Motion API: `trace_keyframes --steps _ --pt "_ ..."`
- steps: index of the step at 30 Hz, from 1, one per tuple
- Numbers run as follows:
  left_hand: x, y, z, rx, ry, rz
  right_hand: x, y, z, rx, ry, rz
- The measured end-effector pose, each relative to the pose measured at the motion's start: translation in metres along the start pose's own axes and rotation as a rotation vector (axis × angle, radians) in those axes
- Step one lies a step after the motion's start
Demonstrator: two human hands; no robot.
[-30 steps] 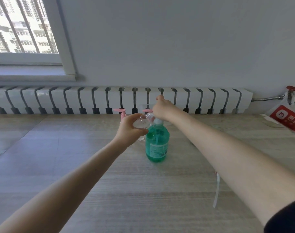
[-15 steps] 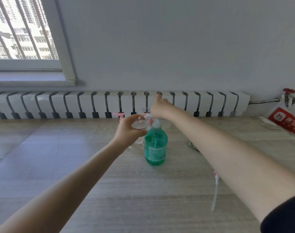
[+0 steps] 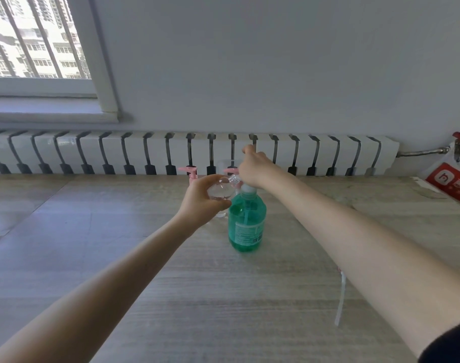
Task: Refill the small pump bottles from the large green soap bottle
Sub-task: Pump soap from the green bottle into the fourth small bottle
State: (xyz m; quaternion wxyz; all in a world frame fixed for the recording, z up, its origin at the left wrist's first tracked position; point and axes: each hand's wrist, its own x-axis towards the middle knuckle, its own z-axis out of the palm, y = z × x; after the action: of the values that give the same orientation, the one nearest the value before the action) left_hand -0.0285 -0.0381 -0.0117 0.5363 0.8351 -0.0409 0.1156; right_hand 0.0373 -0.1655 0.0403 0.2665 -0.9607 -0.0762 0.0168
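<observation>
The large green soap bottle (image 3: 247, 224) stands upright in the middle of the wooden table (image 3: 223, 305). My left hand (image 3: 200, 203) grips a small clear bottle (image 3: 221, 191), tilted with its open neck up against the green bottle's white pump spout. My right hand (image 3: 253, 169) is curled over the pump head and hides it. Behind the hands stand two small bottles with pink pumps (image 3: 189, 172), the right one (image 3: 230, 171) partly hidden.
A loose pump with a long white dip tube (image 3: 340, 297) lies on the table under my right forearm. A red and white pouch (image 3: 451, 184) leans at the far right. A white radiator (image 3: 118, 153) runs along the wall behind the table.
Both hands stay at the green bottle's pump with the small bottle at the spout. Only the view has shifted slightly.
</observation>
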Motion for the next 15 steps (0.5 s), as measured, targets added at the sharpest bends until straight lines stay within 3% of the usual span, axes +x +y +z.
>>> trace_keyframes --steps 15 --pt "-0.002 0.011 -0.004 -0.007 0.011 0.034 -0.007 -0.008 -0.015 0.035 -0.006 0.046"
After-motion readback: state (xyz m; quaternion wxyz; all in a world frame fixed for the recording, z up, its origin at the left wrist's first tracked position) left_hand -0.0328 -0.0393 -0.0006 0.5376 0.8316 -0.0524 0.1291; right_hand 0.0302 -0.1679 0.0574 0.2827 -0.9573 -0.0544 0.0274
